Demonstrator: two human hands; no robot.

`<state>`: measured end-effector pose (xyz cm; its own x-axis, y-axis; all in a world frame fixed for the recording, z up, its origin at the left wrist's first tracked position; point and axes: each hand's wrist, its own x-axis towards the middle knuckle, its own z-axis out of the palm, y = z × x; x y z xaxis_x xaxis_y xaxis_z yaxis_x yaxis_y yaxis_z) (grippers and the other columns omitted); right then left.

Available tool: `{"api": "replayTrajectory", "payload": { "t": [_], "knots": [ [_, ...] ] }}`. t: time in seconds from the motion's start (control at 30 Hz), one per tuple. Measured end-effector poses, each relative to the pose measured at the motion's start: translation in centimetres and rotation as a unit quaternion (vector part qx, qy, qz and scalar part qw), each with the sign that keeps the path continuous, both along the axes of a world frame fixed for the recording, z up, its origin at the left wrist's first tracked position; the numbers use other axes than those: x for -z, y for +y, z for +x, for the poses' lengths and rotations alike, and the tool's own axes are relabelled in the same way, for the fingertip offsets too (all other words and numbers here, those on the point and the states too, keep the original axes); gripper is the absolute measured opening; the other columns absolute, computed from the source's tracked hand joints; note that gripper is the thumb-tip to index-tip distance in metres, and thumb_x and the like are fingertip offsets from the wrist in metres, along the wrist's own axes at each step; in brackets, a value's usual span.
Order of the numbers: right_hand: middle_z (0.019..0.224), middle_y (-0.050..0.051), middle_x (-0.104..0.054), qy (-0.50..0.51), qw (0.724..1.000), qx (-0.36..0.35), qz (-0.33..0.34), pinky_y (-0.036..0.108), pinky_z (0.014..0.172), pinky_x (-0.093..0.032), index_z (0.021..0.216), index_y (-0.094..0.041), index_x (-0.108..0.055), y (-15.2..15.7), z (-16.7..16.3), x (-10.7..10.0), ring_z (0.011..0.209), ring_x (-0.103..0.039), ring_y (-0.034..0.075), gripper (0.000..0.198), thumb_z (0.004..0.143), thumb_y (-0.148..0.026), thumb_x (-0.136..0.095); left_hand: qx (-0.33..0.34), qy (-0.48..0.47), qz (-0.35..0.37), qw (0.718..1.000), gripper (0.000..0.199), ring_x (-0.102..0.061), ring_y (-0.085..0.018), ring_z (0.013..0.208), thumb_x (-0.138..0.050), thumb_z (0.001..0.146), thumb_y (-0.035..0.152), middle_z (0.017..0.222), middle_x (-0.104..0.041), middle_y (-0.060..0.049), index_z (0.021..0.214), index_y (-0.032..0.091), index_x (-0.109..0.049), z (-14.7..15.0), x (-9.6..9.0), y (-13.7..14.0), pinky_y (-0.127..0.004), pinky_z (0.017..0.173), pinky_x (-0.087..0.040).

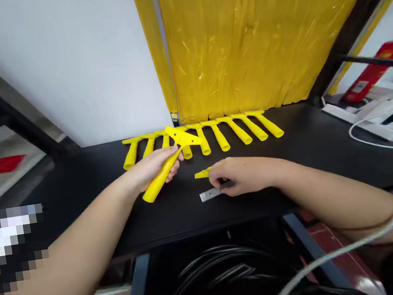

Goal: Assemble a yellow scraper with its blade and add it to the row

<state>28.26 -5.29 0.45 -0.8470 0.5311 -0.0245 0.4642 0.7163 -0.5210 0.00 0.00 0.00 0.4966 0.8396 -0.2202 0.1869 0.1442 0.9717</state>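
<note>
My left hand [167,165] is wrapped around the grip of a yellow plastic scraper handle [160,178]. The handle slants, its wide flat head with small holes pointing up and away from me. My right hand [236,176] is closed low over the black table, thumb and fingers curled at the end of a flat metal blade [210,194]. Just beyond the blade lies a small yellow plastic strip [202,173], partly covered by my right hand. The right fingertips are partly hidden.
A row of several yellow scraper handles [222,138] lies along the back of the black table [177,219]. Behind stand a white panel [94,59] and a yellow-wrapped panel [257,35]. A white cable [344,246] crosses near my right arm; power strips [366,122] sit at right.
</note>
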Motion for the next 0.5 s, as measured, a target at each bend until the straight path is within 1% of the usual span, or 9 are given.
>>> {"api": "replayTrajectory", "payload": {
  "t": [0.17, 0.23, 0.33, 0.4, 0.5],
  "knots": [
    [0.094, 0.001, -0.068, 0.000, 0.999, 0.004, -0.034, 0.027, 0.072, -0.044, 0.097, -0.020, -0.066, 0.0, -0.1, -0.5, 0.080, -0.060, 0.015, 0.021, 0.084, -0.004, -0.064, 0.016, 0.010, 0.024, 1.000, 0.037, -0.052, -0.012, 0.052, -0.058, 0.107, 0.054, 0.066, -0.055, 0.000, 0.099, 0.018, -0.064, -0.4, -0.1, -0.1, -0.022, 0.046, -0.047],
    [0.094, 0.002, -0.070, -0.004, 0.999, 0.007, -0.032, 0.027, 0.073, -0.046, 0.101, -0.019, -0.070, 0.1, 0.1, -0.5, 0.079, -0.062, 0.015, 0.023, 0.085, -0.004, -0.064, 0.027, 0.012, 0.037, 0.999, 0.034, -0.054, -0.012, 0.054, -0.060, 0.106, 0.052, 0.068, -0.056, 0.000, 0.104, 0.019, -0.065, -0.5, -0.1, -0.3, -0.022, 0.046, -0.048],
    [0.093, 0.003, -0.072, -0.001, 1.000, 0.017, -0.024, 0.028, 0.074, -0.048, 0.098, -0.018, -0.073, 0.5, 0.5, -0.5, 0.079, -0.065, 0.015, 0.018, 0.089, -0.005, -0.065, 0.032, 0.012, 0.050, 0.998, 0.033, -0.056, -0.013, 0.055, -0.065, 0.104, 0.052, 0.071, -0.056, 0.001, 0.109, 0.019, -0.064, -0.6, 0.0, -0.4, -0.022, 0.045, -0.049],
    [0.088, 0.003, -0.072, 0.017, 0.999, 0.042, -0.027, 0.028, 0.071, -0.049, 0.095, -0.018, -0.072, 0.8, 0.8, -0.4, 0.075, -0.064, 0.015, 0.012, 0.091, -0.008, -0.066, 0.031, 0.019, 0.064, 0.997, 0.033, -0.056, -0.012, 0.055, -0.067, 0.103, 0.052, 0.072, -0.055, 0.002, 0.108, 0.019, -0.063, -0.6, 0.1, -0.4, -0.022, 0.045, -0.049],
    [0.081, 0.000, -0.070, 0.084, 0.989, 0.106, -0.054, 0.028, 0.067, -0.049, 0.093, -0.018, -0.068, 1.3, 1.2, -0.1, 0.069, -0.062, 0.013, 0.004, 0.092, -0.014, -0.069, 0.035, 0.038, 0.098, 0.994, 0.033, -0.056, -0.012, 0.056, -0.068, 0.102, 0.051, 0.073, -0.055, 0.002, 0.106, 0.018, -0.062, -0.5, 0.1, -0.3, -0.022, 0.045, -0.049]
  ]
}}
